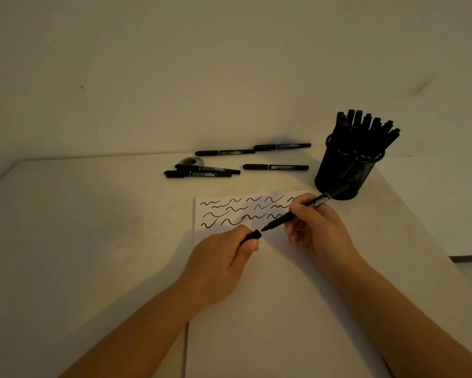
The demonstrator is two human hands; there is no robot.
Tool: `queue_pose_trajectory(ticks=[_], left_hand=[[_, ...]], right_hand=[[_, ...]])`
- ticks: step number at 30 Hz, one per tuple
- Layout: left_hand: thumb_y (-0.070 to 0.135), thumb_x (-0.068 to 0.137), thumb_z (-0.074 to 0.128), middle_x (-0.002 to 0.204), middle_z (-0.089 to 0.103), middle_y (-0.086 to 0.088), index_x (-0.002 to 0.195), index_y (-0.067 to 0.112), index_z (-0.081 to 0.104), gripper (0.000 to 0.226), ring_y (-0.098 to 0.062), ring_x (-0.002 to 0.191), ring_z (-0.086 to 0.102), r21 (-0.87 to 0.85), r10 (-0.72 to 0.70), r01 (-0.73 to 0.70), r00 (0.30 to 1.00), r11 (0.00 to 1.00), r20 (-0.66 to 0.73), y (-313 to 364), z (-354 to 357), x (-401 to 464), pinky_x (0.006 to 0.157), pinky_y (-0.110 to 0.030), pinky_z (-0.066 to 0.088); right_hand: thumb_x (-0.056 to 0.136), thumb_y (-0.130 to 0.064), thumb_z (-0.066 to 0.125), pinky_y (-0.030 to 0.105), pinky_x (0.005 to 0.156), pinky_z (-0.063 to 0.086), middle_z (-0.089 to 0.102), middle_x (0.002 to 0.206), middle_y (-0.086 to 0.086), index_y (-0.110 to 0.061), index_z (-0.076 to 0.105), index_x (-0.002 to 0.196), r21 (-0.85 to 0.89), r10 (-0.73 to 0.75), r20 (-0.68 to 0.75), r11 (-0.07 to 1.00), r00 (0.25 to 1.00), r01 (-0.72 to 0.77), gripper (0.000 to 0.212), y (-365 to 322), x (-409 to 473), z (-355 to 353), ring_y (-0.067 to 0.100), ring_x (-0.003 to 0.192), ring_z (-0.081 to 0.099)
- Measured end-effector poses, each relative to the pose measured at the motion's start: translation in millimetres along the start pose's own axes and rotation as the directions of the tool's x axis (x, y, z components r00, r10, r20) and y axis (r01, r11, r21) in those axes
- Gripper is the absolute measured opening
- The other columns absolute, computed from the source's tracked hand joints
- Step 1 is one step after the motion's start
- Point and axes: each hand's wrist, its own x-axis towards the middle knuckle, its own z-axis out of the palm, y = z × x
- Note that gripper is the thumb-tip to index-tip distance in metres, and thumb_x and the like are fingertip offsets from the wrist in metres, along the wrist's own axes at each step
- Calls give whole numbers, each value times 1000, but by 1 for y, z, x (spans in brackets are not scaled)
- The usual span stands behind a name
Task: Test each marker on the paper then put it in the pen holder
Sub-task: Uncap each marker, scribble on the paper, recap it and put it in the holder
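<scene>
Right hand (315, 227) fingers clamp an uncapped marker (305, 207), left hand (224, 257) fingers pinch its cap (252, 236); five loose markers (275, 167) lie at twelve o'clock, the full pen holder (346, 170) at one.

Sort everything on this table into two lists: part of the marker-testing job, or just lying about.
Part of the job:
- uncapped black marker in the right hand
- its black cap in the left hand
- white paper with black squiggles
- black mesh pen holder full of markers
- five capped black markers lying behind the paper

Lying about:
- clear tape roll
</scene>
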Motion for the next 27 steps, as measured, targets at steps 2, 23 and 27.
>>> queue_pose_trajectory(ticks=[2, 23, 27], left_hand=[[35, 95, 33, 60, 52, 7, 94, 22, 55, 26, -14, 59, 54, -17, 4, -4, 1000, 1000, 5, 0, 0, 0, 58, -29, 40], [36, 88, 38, 55, 55, 15, 73, 37, 55, 23, -9, 54, 54, -187, 9, -21, 998, 982, -66, -6, -1, 0, 55, -30, 44], [37, 88, 37, 54, 53, 13, 70, 41, 51, 23, -6, 51, 49, -175, 34, -42, 998, 984, -49, -9, -1, 0, 50, -18, 36]], right_hand=[[91, -8, 47, 21, 42, 41, 58, 51, 3, -14, 54, 72, -42, 3, 37, 999, 999, -1, 21, 0, -1, 2, 16, 44, 48], [85, 0, 57, 21, 48, 45, 59, 54, -2, -13, 61, 78, -256, -62, 262, 958, 963, 131, 16, 3, -13, 15, 12, 51, 52], [85, 3, 56, 21, 51, 45, 57, 53, -2, -11, 60, 79, -265, -79, 304, 950, 950, 163, 16, 3, -13, 15, 11, 51, 52]])
